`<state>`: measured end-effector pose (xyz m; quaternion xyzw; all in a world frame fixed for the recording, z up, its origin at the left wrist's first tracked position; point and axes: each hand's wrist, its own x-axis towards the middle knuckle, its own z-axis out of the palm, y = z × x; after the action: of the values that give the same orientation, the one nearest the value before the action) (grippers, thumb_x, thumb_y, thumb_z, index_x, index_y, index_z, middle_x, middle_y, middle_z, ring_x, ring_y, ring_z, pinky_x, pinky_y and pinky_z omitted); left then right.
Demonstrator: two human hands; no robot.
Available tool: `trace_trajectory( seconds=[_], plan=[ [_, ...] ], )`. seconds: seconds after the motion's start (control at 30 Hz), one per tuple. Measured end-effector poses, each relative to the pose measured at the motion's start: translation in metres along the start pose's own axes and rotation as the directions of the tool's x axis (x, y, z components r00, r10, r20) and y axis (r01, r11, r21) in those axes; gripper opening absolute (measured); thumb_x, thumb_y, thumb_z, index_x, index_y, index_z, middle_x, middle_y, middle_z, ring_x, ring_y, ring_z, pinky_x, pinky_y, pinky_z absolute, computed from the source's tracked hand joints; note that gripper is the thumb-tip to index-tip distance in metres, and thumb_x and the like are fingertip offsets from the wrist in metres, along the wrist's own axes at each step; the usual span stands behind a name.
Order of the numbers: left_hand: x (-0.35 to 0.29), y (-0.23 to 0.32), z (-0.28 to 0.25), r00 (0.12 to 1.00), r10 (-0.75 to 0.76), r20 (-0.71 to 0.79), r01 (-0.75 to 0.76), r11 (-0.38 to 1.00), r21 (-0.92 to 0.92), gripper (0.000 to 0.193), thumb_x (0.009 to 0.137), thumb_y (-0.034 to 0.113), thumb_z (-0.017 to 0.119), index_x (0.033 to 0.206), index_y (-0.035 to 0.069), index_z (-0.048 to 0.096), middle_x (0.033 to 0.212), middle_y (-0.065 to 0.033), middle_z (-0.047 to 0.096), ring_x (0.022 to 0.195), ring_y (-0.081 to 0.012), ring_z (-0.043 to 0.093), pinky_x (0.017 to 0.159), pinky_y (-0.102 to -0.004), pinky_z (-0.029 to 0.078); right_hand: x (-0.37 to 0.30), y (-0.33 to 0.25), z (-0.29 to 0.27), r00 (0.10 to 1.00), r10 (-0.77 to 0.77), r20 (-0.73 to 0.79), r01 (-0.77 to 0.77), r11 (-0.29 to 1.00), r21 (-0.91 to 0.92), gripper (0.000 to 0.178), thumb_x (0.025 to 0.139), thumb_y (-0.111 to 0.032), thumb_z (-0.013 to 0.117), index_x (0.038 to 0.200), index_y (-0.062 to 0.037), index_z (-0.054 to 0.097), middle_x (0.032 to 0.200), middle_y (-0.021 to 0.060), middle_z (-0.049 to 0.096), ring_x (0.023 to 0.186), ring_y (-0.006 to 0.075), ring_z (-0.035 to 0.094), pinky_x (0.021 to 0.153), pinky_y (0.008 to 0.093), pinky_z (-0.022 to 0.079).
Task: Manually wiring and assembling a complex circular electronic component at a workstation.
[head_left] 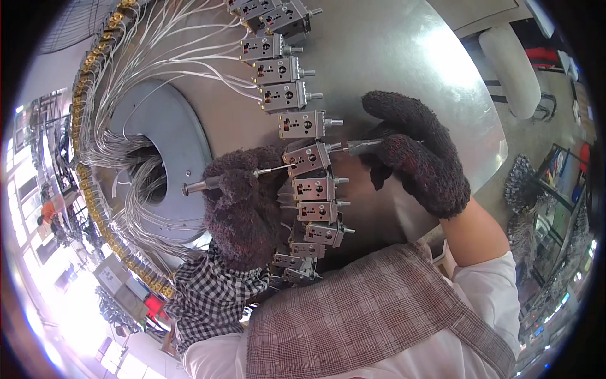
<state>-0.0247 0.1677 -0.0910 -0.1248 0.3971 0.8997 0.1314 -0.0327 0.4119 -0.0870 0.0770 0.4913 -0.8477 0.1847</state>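
Observation:
My left hand (237, 202), in a dark knitted glove, is closed around a slim screwdriver (201, 186). Its thin shaft reaches right, and the tip meets the face of a small metal control box (307, 159) that looks like a thermostat. From the other side my right hand (423, 151), gloved alike, grips a grey tubular tool (363, 146) whose narrow end meets the box's spindle. The fingers partly hide this tool, so its exact kind is unclear. Similar boxes (303, 125) stand in a curved row above and below, spindles pointing right.
Thin silvery leads (183, 61) run from the boxes toward a grey round hub (183, 120) with a central hole. Brass-coloured fittings (81, 107) line the curved outer rim at left. A shiny metal tabletop (404, 57) lies beneath. A pale padded seat (510, 69) stands beyond its right edge.

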Motion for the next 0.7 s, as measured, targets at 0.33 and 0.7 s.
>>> trace_trajectory(
  seconds=[0.33, 0.7],
  plan=[
    [0.006, 0.005, 0.024, 0.962, -0.027, 0.274, 0.031, 0.999, -0.012, 0.031, 0.092, 0.030, 0.048, 0.112, 0.007, 0.054, 0.112, -0.0163, 0.057, 0.104, -0.0324, 0.055, 0.092, -0.0496, 0.044, 0.000, 0.002, -0.009, 0.999, -0.025, 0.020, 0.025, 1.000, 0.013, 0.042, 0.085, -0.008, 0.060, 0.124, -0.0018, 0.047, 0.101, 0.0115, 0.060, 0.084, 0.0167, 0.059, 0.062, 0.0271, 0.053],
    [0.003, -0.008, 0.025, 0.980, 0.163, 0.111, -0.162, 0.987, -0.019, 0.032, 0.091, 0.027, 0.053, 0.107, 0.000, 0.053, 0.108, -0.0231, 0.056, 0.097, -0.0361, 0.057, 0.070, -0.0426, 0.055, 0.001, -0.006, -0.009, 0.993, 0.115, 0.032, -0.114, 0.993, -0.036, 0.040, 0.085, -0.012, 0.059, 0.123, -0.0039, 0.048, 0.099, 0.0104, 0.061, 0.080, 0.0167, 0.061, 0.057, 0.0259, 0.052]
  ],
)
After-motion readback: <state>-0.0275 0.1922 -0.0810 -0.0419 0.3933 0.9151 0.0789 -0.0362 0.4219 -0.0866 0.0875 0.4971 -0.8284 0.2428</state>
